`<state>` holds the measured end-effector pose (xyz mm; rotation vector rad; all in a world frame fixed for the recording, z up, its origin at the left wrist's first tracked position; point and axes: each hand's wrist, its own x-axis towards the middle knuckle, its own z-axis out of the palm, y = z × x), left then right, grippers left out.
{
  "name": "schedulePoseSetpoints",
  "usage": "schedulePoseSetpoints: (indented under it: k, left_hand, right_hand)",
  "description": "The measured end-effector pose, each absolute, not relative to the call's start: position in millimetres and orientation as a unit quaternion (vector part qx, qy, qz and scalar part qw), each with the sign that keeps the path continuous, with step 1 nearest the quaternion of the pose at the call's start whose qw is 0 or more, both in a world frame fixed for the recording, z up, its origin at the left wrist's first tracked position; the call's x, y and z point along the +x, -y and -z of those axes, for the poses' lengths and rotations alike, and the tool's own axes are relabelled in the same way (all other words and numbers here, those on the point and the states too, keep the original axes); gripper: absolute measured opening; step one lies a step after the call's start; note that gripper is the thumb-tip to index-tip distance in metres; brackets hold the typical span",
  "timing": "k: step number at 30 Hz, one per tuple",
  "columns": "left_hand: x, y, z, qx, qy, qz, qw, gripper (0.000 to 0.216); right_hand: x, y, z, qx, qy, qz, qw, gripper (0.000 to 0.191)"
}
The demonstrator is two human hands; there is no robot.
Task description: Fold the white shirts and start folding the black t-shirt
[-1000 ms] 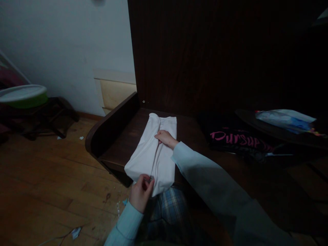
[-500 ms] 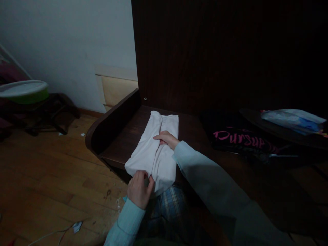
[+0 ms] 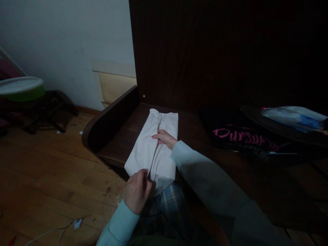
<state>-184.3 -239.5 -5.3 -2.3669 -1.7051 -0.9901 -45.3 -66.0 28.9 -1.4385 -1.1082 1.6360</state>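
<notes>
A white garment (image 3: 143, 150), folded lengthwise, lies on a dark wooden surface (image 3: 120, 143), its near end hanging over the front edge. My left hand (image 3: 137, 191) pinches that near end at the central fold. My right hand (image 3: 164, 137) lies flat on the garment's middle, fingers pointing left across the fold. Both of my sleeves are light blue.
A black garment with pink lettering (image 3: 241, 136) lies to the right on the same dark furniture. A plastic bag (image 3: 292, 116) rests on a round dark table at far right. A green and white basin (image 3: 20, 89) stands at left. Scraps and a cord (image 3: 51, 230) lie on the wooden floor.
My left hand has closed further over the garment's near end. My right hand stays on the middle. The view has shifted slightly.
</notes>
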Motion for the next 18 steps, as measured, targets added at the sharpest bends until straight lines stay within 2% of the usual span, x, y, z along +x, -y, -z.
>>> schedulePoseSetpoints:
  k: [3,5,7,11,13,18]
  left_hand:
    - [-180.7,237.1,11.5,-0.803,0.542,0.246,-0.025,0.020]
    - [-180.9,235.8,10.2,-0.803,0.554,0.212,-0.045,0.018]
    - [-183.4,233.9,4.3,-0.803,0.559,0.200,-0.053,0.014]
    - [-192.5,221.4,-10.9,-0.809,0.543,0.221,-0.034,0.027]
    - [-197.2,209.7,-14.4,-0.813,0.534,0.233,0.000,0.027]
    - [-201.1,178.8,-7.8,-0.835,0.521,0.170,0.046,0.036]
  right_hand:
    - [-42.5,60.2,-22.2,-0.558,0.461,-0.607,0.329,0.014]
    - [-40.6,54.9,-20.6,-0.580,0.513,-0.547,0.318,0.016]
    - [-37.9,49.9,-22.6,-0.618,0.577,-0.440,0.302,0.024]
    - [-28.2,45.5,-29.9,-0.659,0.680,-0.156,0.282,0.047]
    - [-23.2,45.8,-28.5,-0.655,0.712,-0.066,0.243,0.053]
    - [-15.7,42.3,-11.4,-0.670,0.734,-0.057,0.099,0.052]
